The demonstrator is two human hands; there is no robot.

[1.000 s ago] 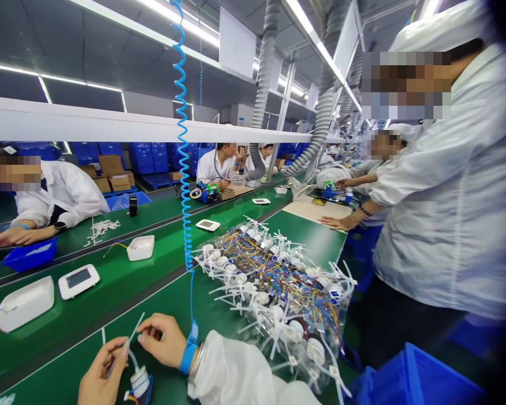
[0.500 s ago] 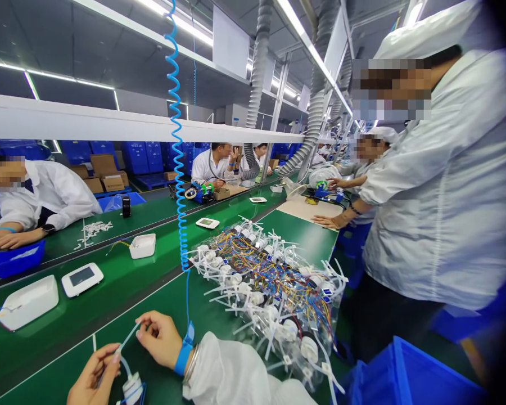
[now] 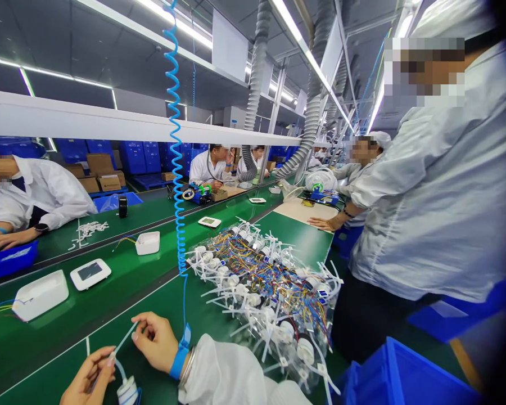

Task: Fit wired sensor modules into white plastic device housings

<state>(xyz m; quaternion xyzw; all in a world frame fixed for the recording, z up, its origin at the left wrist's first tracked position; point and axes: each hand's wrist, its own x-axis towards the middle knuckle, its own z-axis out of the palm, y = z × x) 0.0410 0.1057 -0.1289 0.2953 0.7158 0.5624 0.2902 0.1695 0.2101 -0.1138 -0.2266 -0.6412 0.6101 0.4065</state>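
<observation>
In the lower left, my left hand (image 3: pixel 90 372) pinches a thin translucent tube (image 3: pixel 125 337) between thumb and fingertips. My right hand (image 3: pixel 157 342), with a blue wrist strap (image 3: pixel 180 360), grips the other end of that tube, so it spans the gap between my hands. Below my left fingertips, a second piece of tubing runs down to a small white cylindrical pump (image 3: pixel 127 390), partly cut off by the frame's bottom edge. To the right of my hands lies a large cluster of similar pumps with tubes and coloured wires (image 3: pixel 270 281).
A green conveyor belt (image 3: pixel 122 275) carries white housings (image 3: pixel 42 295) and display panels (image 3: pixel 91 274). A blue coiled cord (image 3: pixel 177 169) hangs down to my wrist strap. A blue crate (image 3: pixel 409 377) stands lower right. One co-worker (image 3: pixel 430 202) stands at right; others sit across the belt.
The housings and display panels on the belt have shifted to the right. The view has moved slightly, and the standing co-worker appears shifted. Both my hands keep hold of the tube.
</observation>
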